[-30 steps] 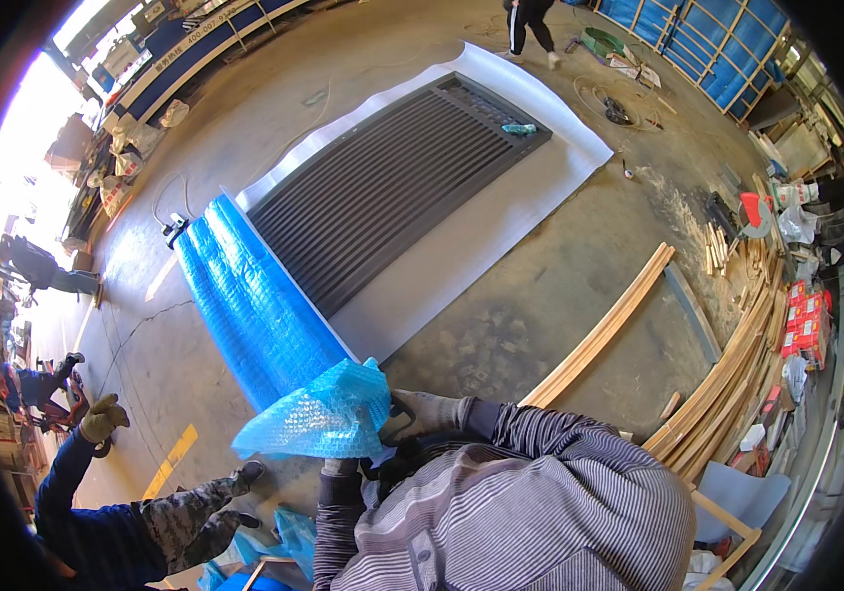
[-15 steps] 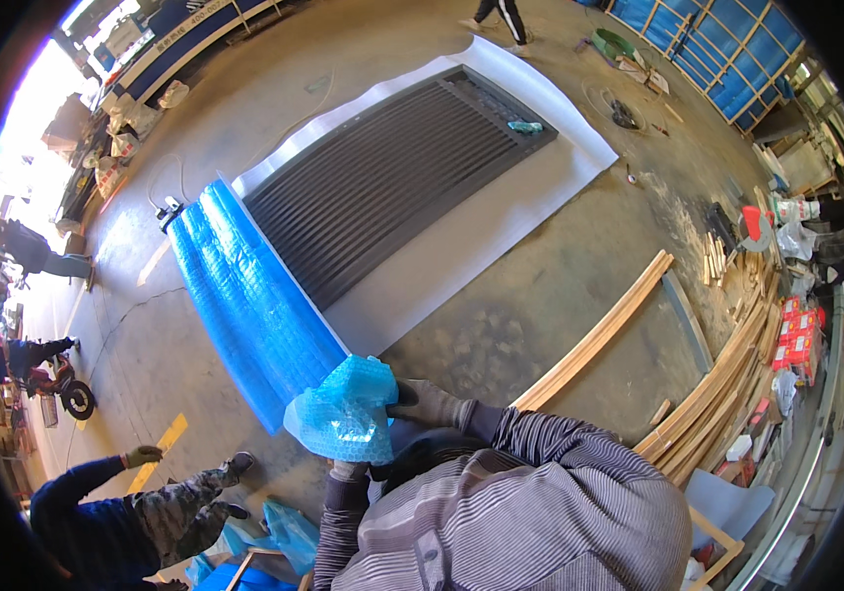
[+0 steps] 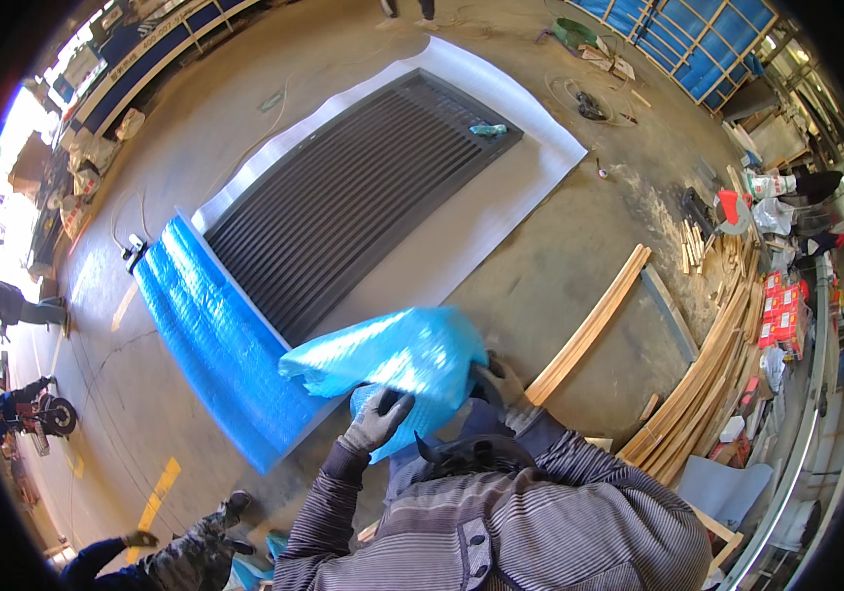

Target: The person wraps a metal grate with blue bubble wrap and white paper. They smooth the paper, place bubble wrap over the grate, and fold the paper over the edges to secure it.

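Between my two grey-gloved hands hangs a loose, crumpled piece of light blue bubble wrap [image 3: 392, 345], slightly blurred. My left hand [image 3: 378, 418] is closed on its lower edge. My right hand [image 3: 503, 384] pinches its right end, with some fingertips hidden. Ahead lies a dark slatted panel [image 3: 353, 197] on a white foam sheet [image 3: 515, 207] spread over the floor. A wide strip of blue bubble wrap [image 3: 215, 335] runs along the panel's near left end, partly behind the piece I hold. A small blue scrap [image 3: 488, 130] rests on the panel's far right corner.
Long wooden strips [image 3: 589, 325] and a stack of more timber [image 3: 703, 384] lie on the right, beside a red-guarded saw [image 3: 734, 212] and red boxes [image 3: 784, 315]. At lower left is a person in camouflage trousers [image 3: 190, 557]. A motorbike [image 3: 52, 414] stands far left.
The bubble wrap piece has gone from a bunched clump to a wider spread, farther right. My left hand has come into view on its lower edge; my right hand has moved right.
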`<move>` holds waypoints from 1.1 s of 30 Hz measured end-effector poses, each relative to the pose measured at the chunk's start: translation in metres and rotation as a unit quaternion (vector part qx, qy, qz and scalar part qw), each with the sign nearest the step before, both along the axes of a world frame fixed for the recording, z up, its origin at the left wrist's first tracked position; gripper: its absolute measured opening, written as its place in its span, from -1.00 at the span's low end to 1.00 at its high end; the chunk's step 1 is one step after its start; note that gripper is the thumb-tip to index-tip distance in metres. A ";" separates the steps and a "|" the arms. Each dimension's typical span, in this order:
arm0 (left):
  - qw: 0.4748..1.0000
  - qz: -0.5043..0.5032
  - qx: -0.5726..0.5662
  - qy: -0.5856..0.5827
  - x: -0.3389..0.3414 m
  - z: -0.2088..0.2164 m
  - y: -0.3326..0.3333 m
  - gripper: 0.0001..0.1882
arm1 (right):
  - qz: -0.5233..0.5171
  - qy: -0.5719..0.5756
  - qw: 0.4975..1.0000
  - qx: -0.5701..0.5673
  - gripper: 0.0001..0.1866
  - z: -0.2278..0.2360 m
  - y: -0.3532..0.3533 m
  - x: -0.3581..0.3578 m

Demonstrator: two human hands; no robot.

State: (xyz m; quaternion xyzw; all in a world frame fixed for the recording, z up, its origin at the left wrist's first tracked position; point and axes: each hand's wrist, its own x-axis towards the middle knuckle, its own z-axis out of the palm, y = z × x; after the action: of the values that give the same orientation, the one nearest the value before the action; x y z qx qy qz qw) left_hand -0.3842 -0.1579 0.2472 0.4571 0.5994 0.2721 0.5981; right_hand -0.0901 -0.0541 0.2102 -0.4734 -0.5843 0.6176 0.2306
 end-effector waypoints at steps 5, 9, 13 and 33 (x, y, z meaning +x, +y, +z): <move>0.994 -0.038 -0.042 -0.092 0.079 0.017 0.109 -0.18 | -0.166 0.229 0.954 -0.095 -0.69 -0.005 0.111 0.101; 0.989 -0.132 0.061 -0.004 0.167 0.009 0.199 -0.05 | -0.221 0.324 0.912 -0.119 -0.67 0.007 0.214 0.203; 0.973 -0.197 0.111 0.046 0.246 0.012 0.289 -0.03 | -0.328 0.421 0.837 -0.123 -0.58 0.049 0.327 0.311; 0.940 -0.054 0.310 0.127 0.452 -0.034 0.757 -0.69 | -0.423 0.301 0.854 0.027 -0.44 0.171 0.690 0.574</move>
State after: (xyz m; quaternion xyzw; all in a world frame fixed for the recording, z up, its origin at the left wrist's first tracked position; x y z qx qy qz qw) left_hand 0.0674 0.5993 0.2128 0.6824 0.5310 0.3516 0.3588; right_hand 0.4836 0.6362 0.3811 -0.4590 -0.2460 0.5567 0.6472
